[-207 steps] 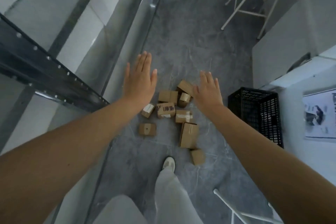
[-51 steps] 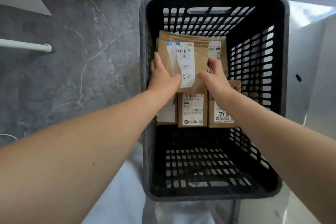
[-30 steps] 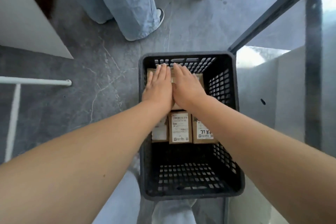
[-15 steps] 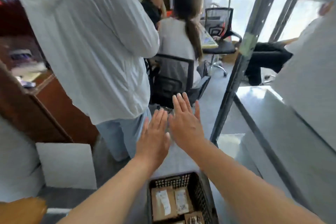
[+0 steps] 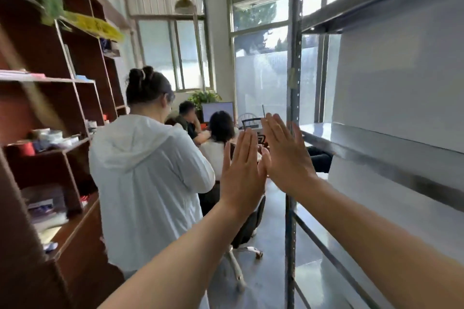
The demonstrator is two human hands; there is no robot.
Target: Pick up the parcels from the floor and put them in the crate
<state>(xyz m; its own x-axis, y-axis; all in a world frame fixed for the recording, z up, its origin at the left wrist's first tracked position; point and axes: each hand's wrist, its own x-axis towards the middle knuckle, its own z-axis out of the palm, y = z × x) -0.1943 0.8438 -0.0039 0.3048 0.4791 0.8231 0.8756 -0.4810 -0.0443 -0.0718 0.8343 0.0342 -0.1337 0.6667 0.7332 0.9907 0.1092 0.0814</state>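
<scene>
Two hands raised side by side, palms facing away: left hand and right hand, both flat, fingers straight, holding nothing, thumbs touching. To the left, a person in a white hooded jacket stands beside the wooden shelving. The metal rack is to the right. The crate and parcels lie outside the view.

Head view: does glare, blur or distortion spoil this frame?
Head view: daylight blows out the windows; the brown bookshelf is motion-smeared; the wide lens slants the metal rack; left hand and right hand are fairly sharp.
</scene>
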